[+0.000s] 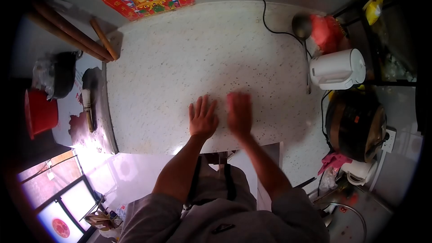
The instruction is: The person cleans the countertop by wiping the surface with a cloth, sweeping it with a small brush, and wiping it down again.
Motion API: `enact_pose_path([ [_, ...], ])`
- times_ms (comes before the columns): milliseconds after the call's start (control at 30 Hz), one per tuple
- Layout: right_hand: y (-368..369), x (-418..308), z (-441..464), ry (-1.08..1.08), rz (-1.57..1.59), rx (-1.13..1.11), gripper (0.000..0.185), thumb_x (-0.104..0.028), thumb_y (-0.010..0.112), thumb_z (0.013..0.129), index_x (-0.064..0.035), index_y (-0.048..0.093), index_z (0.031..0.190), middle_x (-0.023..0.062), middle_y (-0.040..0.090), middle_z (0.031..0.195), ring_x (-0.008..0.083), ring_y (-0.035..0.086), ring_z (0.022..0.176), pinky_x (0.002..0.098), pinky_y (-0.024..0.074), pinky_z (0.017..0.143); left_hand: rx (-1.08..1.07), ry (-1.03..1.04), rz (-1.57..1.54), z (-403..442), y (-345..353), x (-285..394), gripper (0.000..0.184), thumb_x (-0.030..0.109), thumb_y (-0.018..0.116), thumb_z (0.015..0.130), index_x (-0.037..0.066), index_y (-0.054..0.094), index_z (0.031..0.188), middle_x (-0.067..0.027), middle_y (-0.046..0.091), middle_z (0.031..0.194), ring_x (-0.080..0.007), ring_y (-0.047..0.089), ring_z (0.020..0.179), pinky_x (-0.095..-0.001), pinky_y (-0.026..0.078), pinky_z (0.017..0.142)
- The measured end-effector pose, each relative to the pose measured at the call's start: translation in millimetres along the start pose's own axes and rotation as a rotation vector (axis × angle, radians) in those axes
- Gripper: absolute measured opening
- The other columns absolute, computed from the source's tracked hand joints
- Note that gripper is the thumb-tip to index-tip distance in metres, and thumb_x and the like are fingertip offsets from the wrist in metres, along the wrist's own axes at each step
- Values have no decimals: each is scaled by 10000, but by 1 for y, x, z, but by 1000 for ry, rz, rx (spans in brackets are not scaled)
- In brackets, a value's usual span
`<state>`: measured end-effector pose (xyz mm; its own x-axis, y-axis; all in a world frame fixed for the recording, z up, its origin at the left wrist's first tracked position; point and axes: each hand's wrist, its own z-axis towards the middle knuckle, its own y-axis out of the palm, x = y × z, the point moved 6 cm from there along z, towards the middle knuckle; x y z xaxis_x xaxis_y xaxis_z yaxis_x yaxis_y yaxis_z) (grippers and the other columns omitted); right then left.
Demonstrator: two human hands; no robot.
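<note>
Near the counter's (202, 54) front edge, cloth (231, 100) is gripped by right hand (240, 116), left hand (204, 118) spread; ladle (305, 47) could be knocked by overreaching.

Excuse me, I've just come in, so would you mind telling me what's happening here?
A person at a speckled counter has the right hand on a pinkish-red cloth; that hand is blurred, so it is probably wiping. The left hand rests spread on the bare surface beside it. A white kettle and a ladle are off to the right.
</note>
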<state>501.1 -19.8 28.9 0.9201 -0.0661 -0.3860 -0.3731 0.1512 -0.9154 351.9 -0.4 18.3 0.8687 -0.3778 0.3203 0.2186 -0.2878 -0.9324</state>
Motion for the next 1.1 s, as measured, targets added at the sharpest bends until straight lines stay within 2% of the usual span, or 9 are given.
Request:
enact_pose_path([
  [133,12,-4,-27,-161,41,-305,420,-104,483,931,-35,513,1344,153,491,1422,338,414,1368,493,283,1166,-7,-4,11,2,0,0,618,304,534,903,212,389,1497,-109,216,1622,-298,137,1518,-554,80,1213],
  [233,-40,32,22,-28,-1,70,471,-122,516,918,-1,476,1372,195,469,1426,381,397,1367,506,292,1158,0,7,26,1,0,1,616,301,531,903,215,391,1496,-108,219,1622,-292,142,1518,-552,80,1212],
  [333,-32,25,27,154,-99,132,505,-110,489,932,14,411,1415,209,447,1441,412,372,1381,537,265,1168,-20,-19,25,-1,1,0,616,310,527,906,227,388,1500,-102,223,1623,-286,146,1517,-553,71,1211],
  [600,-32,-2,-6,-152,109,-123,323,-84,522,868,-28,545,1185,163,551,1140,352,522,1159,482,339,1111,-44,-36,29,2,1,1,627,314,532,904,228,378,1505,-101,223,1623,-285,131,1520,-552,64,1212],
  [667,-53,38,14,3,26,196,341,-117,535,890,-9,530,1214,203,554,1196,384,508,1197,514,329,1119,-24,-18,32,1,0,0,628,313,536,901,225,380,1504,-102,227,1621,-288,135,1518,-551,65,1212],
  [800,-40,35,16,206,-148,281,425,-141,489,936,27,478,1326,215,513,1334,401,466,1283,541,273,1165,-6,-9,52,1,-1,1,632,308,547,894,219,386,1499,-105,227,1620,-295,147,1515,-552,75,1211],
  [1033,-36,-7,-5,-154,126,-341,449,-74,601,822,-30,542,1265,160,536,1293,342,470,1291,495,284,1169,11,-2,62,2,0,0,643,300,566,877,216,394,1491,-109,225,1619,-305,172,1507,-571,104,1200],
  [1067,-36,23,-10,-102,123,51,420,-70,616,774,-18,552,1187,150,558,1189,341,504,1226,502,315,1141,22,7,65,1,1,0,641,300,566,876,216,396,1489,-110,226,1618,-305,174,1506,-572,105,1200],
  [1100,-52,45,8,72,169,58,402,-66,609,764,-5,549,1157,158,560,1130,361,520,1165,509,326,1122,37,17,66,1,1,1,640,300,566,876,216,398,1488,-110,228,1617,-306,176,1505,-572,105,1199],
])
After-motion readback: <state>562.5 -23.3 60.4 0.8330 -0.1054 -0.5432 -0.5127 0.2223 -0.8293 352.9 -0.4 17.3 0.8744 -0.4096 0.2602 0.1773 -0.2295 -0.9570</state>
